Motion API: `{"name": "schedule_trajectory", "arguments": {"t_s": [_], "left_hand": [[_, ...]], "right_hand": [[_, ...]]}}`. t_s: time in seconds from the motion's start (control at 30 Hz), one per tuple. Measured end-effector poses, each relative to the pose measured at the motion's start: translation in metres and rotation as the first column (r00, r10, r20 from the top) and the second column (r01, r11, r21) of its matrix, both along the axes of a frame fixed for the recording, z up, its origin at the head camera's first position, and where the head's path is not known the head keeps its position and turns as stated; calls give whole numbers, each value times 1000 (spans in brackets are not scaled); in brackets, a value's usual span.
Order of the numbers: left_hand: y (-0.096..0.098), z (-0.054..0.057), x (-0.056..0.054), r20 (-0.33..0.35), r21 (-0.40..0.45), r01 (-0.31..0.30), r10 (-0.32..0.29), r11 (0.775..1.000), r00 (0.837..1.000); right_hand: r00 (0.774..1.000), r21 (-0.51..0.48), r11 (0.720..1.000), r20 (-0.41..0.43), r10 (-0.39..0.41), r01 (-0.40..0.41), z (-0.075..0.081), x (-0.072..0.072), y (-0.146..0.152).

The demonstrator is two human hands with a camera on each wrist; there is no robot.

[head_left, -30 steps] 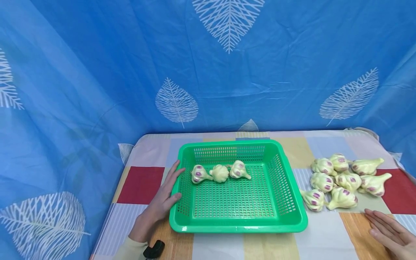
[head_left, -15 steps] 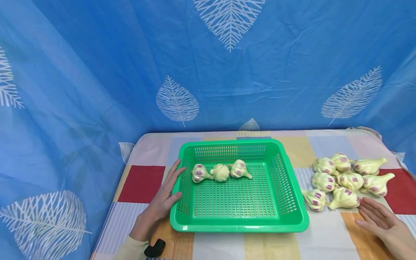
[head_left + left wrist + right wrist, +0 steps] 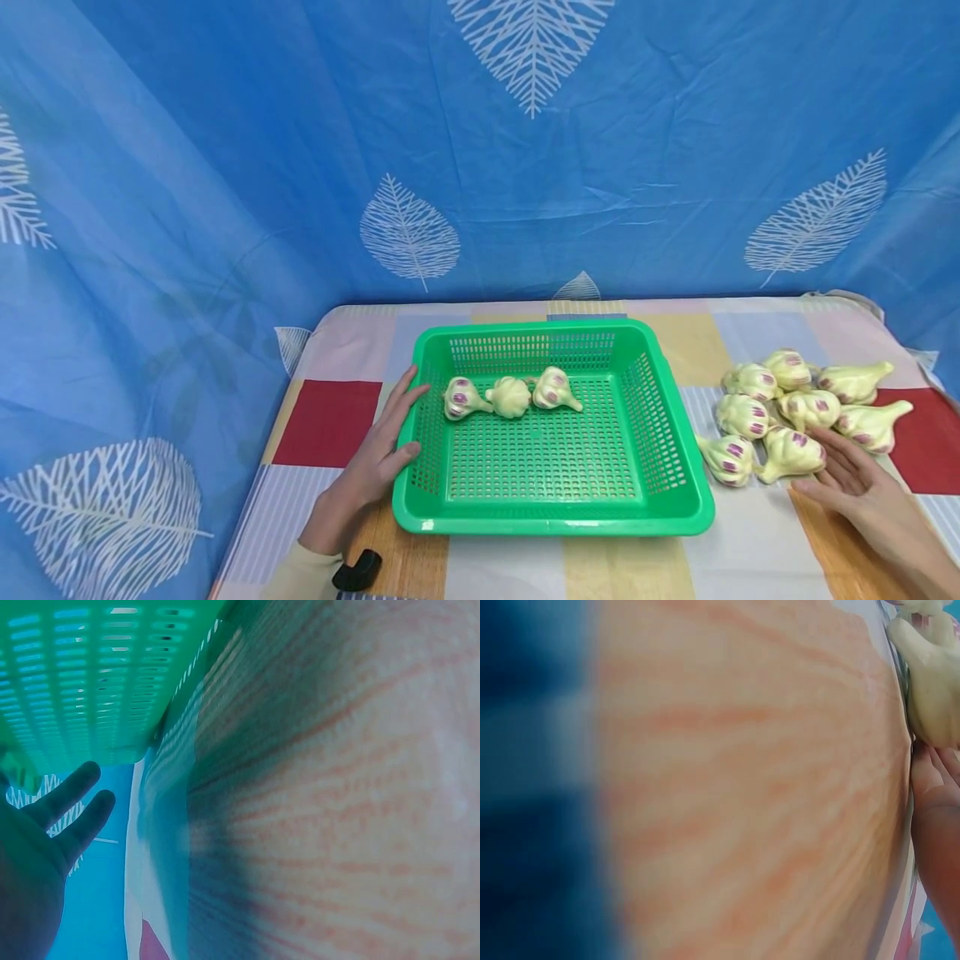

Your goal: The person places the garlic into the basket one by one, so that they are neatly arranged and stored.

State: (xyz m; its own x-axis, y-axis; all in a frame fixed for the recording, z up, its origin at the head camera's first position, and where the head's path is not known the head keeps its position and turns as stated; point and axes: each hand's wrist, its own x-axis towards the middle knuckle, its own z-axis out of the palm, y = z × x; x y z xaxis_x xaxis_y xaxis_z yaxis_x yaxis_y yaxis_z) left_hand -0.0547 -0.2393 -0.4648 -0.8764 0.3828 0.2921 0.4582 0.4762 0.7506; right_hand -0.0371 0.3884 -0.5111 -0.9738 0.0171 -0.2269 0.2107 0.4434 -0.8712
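When seen from the head: spread left hand (image 3: 371, 462) against green basket (image 3: 551, 527), three garlic bulbs (image 3: 510, 398) inside, to its right; right hand (image 3: 870, 496), thumb apart, fingers touching nearest bulb (image 3: 793, 454), other bulbs (image 3: 872, 427) just beyond. Likely to roll into neighbours if pushed unpinched. Left wrist: fingers apart beside basket wall. Right wrist: bulb just past partly cropped fingers.

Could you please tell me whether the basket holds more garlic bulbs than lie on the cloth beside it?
No, the basket holds only three bulbs, while a larger group lies on the cloth.
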Motion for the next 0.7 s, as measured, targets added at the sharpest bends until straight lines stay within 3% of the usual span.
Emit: {"name": "schedule_trajectory", "arguments": {"t_s": [0.33,0.7], "left_hand": [[0,-1,-1,-4,0,9,-9,1000,1000],[0,-1,-1,-22,1,10,-10,1000,1000]], "right_hand": [[993,26,998,-109,53,-50,-2,-8,-3],[997,216,976,-65,33,-18,1,-14,-1]]}}
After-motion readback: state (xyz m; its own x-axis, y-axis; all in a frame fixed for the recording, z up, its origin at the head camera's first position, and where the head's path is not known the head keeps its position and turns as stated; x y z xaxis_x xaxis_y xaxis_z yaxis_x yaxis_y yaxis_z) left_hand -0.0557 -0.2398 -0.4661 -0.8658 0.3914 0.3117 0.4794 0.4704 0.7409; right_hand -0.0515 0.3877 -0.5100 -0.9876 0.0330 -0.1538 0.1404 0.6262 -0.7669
